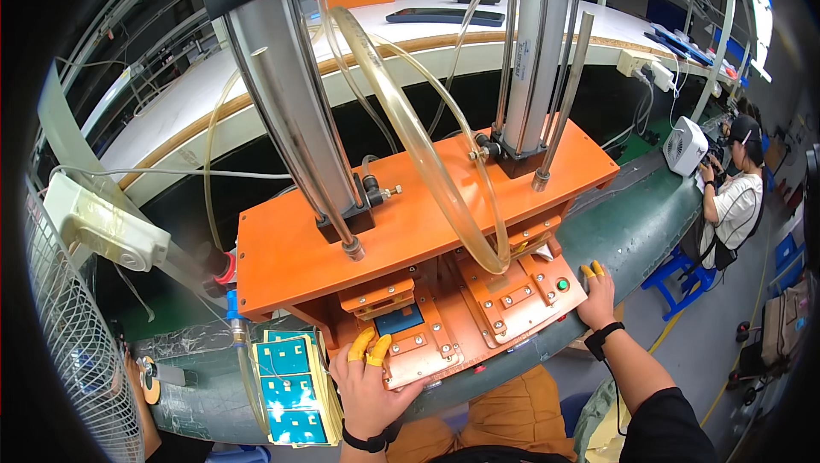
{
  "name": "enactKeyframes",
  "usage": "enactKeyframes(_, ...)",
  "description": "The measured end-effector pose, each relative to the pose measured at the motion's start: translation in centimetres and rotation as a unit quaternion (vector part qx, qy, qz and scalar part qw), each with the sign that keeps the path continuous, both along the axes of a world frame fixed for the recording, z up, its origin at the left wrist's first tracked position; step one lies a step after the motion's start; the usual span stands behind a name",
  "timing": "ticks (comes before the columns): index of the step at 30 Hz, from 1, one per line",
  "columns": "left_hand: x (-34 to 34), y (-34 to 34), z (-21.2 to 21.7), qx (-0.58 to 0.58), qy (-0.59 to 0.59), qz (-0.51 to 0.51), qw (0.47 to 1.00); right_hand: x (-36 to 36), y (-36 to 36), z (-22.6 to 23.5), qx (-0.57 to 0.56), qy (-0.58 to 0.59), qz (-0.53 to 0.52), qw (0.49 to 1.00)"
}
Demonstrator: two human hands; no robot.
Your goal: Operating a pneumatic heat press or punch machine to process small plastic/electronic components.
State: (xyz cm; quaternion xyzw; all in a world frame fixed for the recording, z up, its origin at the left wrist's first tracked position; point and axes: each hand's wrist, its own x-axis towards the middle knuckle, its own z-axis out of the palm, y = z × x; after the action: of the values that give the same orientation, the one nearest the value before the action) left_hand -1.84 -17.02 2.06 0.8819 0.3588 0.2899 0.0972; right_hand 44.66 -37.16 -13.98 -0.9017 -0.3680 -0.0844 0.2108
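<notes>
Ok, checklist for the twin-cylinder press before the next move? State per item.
1. Yellow finger cots on left hand and right hand: ok.
2. Blue panel in left fixture: ok. Fully seated: cannot tell.
3. Left hand well away from left press block: not ok, I'd say; fingertips are close beside the panel.
4. Right hand away from the press blocks: ok, at the right edge near the green button.
5. Thick clear hose off right fixture: cannot tell; it loops in front in this view.

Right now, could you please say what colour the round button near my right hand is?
Green button, in the head view.
</notes>
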Motion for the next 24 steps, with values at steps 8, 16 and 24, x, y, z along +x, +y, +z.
enactKeyframes(8, 0.3, 0.3, -0.1, 0.002, -0.01, -0.004, 1.0, 0.2, -0.2, -0.1, 0.005, -0.003, -0.006, 1.0)
enactKeyframes(16, -1.2, 0.6, 0.0, 0.04, -0.031, -0.021, 0.999, 1.5, 0.9, -1.9, 0.054, -0.009, 0.113, 0.992)
enactKeyframes(24, -1.6, 0.3, -0.8, 0.017, -0.073, -0.004, 0.997, 6.1, -2.0, -6.4, 0.099, 0.074, 0.091, 0.988)
